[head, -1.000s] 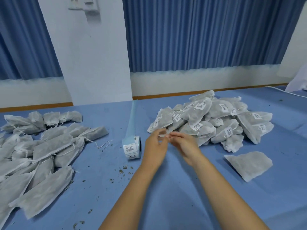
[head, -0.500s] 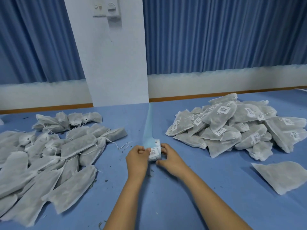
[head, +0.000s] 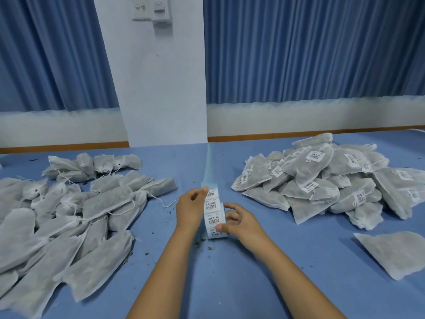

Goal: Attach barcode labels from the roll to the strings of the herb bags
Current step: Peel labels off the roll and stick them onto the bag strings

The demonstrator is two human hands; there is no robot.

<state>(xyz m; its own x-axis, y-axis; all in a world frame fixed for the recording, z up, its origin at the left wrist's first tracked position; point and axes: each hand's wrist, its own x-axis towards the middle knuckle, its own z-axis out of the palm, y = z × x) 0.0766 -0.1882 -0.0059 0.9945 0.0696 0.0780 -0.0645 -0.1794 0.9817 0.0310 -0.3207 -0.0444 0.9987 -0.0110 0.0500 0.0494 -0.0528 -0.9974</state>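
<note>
The left hand [head: 192, 208] now pinches the top of the label strip [head: 212, 211], and the right hand [head: 240, 223] curls round the roll [head: 222, 209], thumb on the strip. Half a second ago both hands cupped the roll with no strip drawn out. The roll is mid-counter [head: 310, 245], between unlabelled bags [head: 92, 203] and the labelled pile [head: 322, 180].

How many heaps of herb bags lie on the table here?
2: an unlabelled heap at left, a labelled heap at right. One lone bag lies apart, near right.
</note>
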